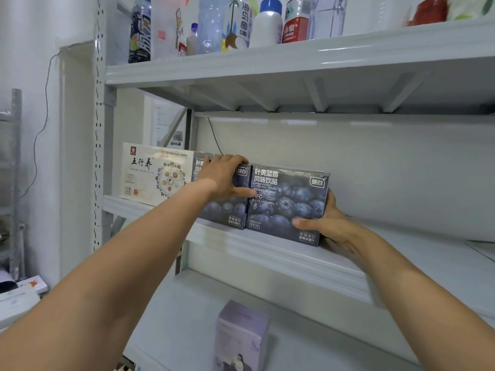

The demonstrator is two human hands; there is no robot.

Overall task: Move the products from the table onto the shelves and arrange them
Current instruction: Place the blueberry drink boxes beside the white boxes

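Two dark blueberry drink boxes stand upright side by side on the middle shelf point(267, 253). My right hand point(328, 226) grips the right blueberry box point(288, 202) at its lower right corner, thumb on the front. My left hand point(225, 176) holds the left blueberry box point(227, 210) over its top edge, thumb reaching across the seam onto the right box. A cream box with a round emblem point(154, 174) stands just left of them.
The top shelf point(294, 58) carries several bottles point(211, 22) and a red pack. A lilac box point(241, 336) stands on the lower shelf. The shelf's perforated upright point(98, 129) is at left, with papers on a surface at far left. Bare shelf extends right of the boxes.
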